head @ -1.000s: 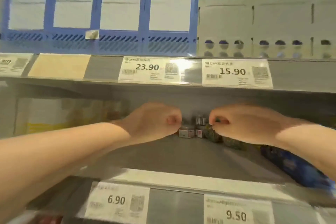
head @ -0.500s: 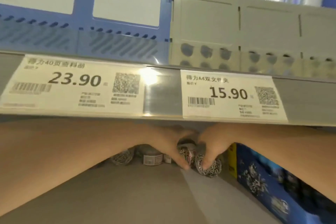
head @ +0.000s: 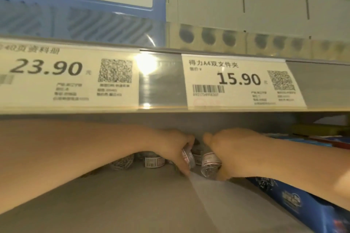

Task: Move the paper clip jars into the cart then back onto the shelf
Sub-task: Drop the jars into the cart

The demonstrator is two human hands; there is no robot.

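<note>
Both my arms reach deep into a grey shelf (head: 117, 200) under the price-tag rail. My left hand (head: 173, 149) grips a small clear paper clip jar (head: 188, 158) tilted on its side, its round lid facing me. My right hand (head: 227, 149) grips a second clear jar (head: 210, 164), also tipped, with silver clips showing through. More jars stand at the back: one with a barcode label (head: 154, 161), one full of loose-looking clips (head: 121, 162), and one (head: 198, 154) half hidden between my hands. No cart is in view.
The rail above carries price tags 23.90 (head: 68, 77) and 15.90 (head: 240, 81). A blue box (head: 295, 202) lies along the shelf's right side under my right forearm. Blue and grey file holders (head: 208, 5) stand on the upper shelf.
The camera has closed in on the shelf. My hands went from fists in front of the jars to each holding a jar, and the two jars are now tipped over.
</note>
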